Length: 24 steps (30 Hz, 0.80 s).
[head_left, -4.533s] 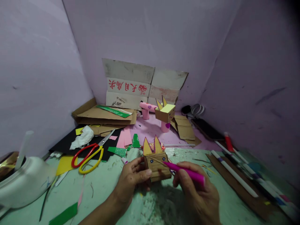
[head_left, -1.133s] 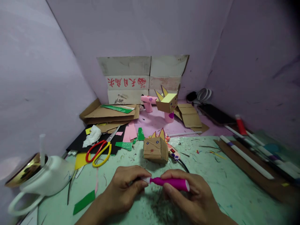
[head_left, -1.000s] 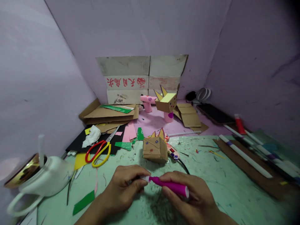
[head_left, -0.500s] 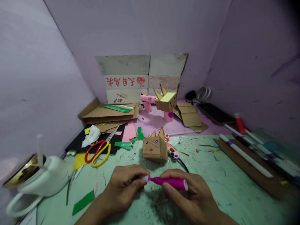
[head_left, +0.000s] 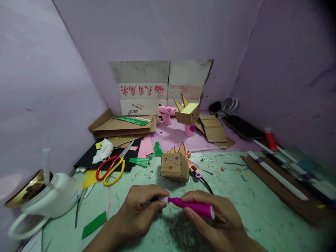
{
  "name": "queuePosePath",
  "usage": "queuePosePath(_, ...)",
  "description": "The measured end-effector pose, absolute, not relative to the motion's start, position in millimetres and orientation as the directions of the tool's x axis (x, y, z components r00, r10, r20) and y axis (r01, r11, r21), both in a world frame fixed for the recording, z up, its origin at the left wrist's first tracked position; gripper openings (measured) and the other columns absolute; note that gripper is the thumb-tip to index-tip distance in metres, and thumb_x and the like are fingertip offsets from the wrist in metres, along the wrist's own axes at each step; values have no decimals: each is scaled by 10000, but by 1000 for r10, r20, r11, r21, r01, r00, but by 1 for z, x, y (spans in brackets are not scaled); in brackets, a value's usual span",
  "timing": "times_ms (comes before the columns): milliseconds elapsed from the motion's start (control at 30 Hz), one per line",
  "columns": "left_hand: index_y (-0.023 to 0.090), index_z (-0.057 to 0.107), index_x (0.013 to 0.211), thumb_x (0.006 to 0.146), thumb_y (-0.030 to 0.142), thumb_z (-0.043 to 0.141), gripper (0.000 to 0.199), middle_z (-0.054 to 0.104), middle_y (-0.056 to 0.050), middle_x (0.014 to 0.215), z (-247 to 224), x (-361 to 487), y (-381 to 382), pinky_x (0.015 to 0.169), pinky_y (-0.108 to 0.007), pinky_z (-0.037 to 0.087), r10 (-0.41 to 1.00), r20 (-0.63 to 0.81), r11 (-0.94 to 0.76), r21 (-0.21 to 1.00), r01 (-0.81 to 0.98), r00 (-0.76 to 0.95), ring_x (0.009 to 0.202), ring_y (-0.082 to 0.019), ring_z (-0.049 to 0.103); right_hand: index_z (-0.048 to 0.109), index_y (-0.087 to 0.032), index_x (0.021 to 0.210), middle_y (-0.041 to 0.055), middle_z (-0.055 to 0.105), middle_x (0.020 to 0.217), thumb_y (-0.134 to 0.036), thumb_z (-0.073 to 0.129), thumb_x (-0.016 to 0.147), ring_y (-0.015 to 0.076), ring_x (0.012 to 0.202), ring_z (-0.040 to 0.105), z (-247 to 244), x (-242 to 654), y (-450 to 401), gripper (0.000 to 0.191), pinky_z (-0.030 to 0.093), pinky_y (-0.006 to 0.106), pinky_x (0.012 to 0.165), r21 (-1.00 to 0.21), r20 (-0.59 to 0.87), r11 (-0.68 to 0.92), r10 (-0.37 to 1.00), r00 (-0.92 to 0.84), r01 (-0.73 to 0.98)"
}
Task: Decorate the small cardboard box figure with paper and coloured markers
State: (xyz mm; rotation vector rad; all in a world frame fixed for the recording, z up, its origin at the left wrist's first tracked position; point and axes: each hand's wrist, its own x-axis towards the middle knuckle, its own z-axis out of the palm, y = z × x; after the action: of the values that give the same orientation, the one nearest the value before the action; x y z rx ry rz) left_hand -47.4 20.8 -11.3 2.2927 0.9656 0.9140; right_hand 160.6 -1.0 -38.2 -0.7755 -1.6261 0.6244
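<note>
A magenta marker point(head_left: 196, 207) lies in the grip of my right hand point(head_left: 217, 220), its tip pointing left. Pinched between thumb and finger of my left hand point(head_left: 143, 210) is a small white and pink piece point(head_left: 165, 199), mostly covered by the fingers. The marker's tip touches or nearly touches that piece. Just beyond the hands sits a small cardboard box head point(head_left: 174, 168) with two drawn eyes, a reddish mouth and pointed yellow ears, resting on the green tabletop point(head_left: 225, 185).
Red and yellow scissors point(head_left: 115, 166) and a white teapot point(head_left: 60, 199) are at left. Behind stand a second cardboard head point(head_left: 187, 117) on a pink tube and cardboard pieces point(head_left: 126, 127). Markers point(head_left: 278, 176) and a phone point(head_left: 244, 126) are at right; a green strip point(head_left: 94, 224) lies front left.
The marker's rear end has shifted slightly right and down in my right hand. The whole view has shifted a little; both hands keep their holds.
</note>
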Motion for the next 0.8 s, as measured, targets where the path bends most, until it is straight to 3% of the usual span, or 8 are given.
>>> queuePosePath(100, 136, 685, 855, 845, 115, 558, 129, 711, -36, 659, -13, -47, 20, 547, -185, 476, 732, 414, -660, 626, 415, 540, 565, -119, 651, 724, -226, 914, -9, 772, 745, -122, 701, 748, 127, 588, 714, -37, 159, -3, 197, 556, 170, 559, -785, 588, 599, 801, -116, 159)
queuePosePath(167, 144, 672, 873, 853, 116, 547, 129, 714, -36, 689, -14, -48, 20, 552, -183, 476, 708, 444, -689, 604, 401, 548, 583, -117, 652, 732, -224, 852, -11, 746, 661, -184, 694, 773, 125, 542, 686, -36, 157, -4, 97, 530, 184, 519, -888, 436, 447, 893, -116, 107)
queuePosePath(267, 164, 662, 906, 866, 125, 531, 142, 711, -23, 717, -17, -52, 24, 569, -195, 476, 733, 423, -671, 581, 461, 533, 607, -120, 648, 719, -202, 785, -20, 666, 526, -356, 717, 790, 120, 465, 633, -33, 155, -3, 154, 498, 203, 475, -983, 31, 23, 999, -39, -182)
queuePosePath(367, 183, 665, 904, 892, 173, 529, 137, 709, -34, 794, -22, -59, 34, 667, -243, 499, 822, 342, -564, 596, 571, 456, 719, -151, 654, 711, -176, 775, -27, 640, 514, -463, 802, 699, 104, 431, 598, -32, 156, 5, 311, 485, 196, 438, -838, -231, -221, 972, -42, -499)
queuePosePath(467, 198, 699, 885, 892, 224, 551, 150, 680, -68, 927, -30, -69, 47, 801, -328, 499, 876, 288, -481, 591, 648, 387, 908, -207, 627, 711, -155, 704, -28, 630, 504, -439, 878, 596, 84, 408, 565, -32, 159, 13, 346, 457, 172, 393, -728, -308, -305, 946, -104, -615)
queuePosePath(600, 235, 747, 906, 833, 235, 608, 158, 666, -76, 964, -34, -76, 56, 835, -383, 483, 907, 245, -420, 596, 685, 343, 967, -246, 597, 684, -140, 577, -29, 600, 464, -420, 924, 483, 67, 378, 520, -26, 160, 18, 381, 446, 162, 368, -671, -378, -339, 922, -90, -659)
queuePosePath(667, 224, 750, 937, 771, 254, 655, 193, 668, -87, 1023, -30, -73, 56, 844, -385, 475, 933, 275, -360, 672, 647, 234, 981, -257, 593, 696, -141, 592, -32, 597, 462, -427, 922, 485, 66, 378, 513, -23, 160, 18, 379, 446, 162, 368, -665, -390, -349, 916, -92, -660)
queuePosePath(800, 136, 673, 1046, 738, 429, 662, 425, 666, -65, 821, -19, -52, 52, 601, -296, 477, 991, 90, -46, 925, 377, -99, 633, -172, 587, 718, -158, 629, -30, 628, 522, -434, 914, 511, 83, 465, 563, -26, 163, 20, 358, 514, 171, 474, -665, -356, -290, 933, -50, -688)
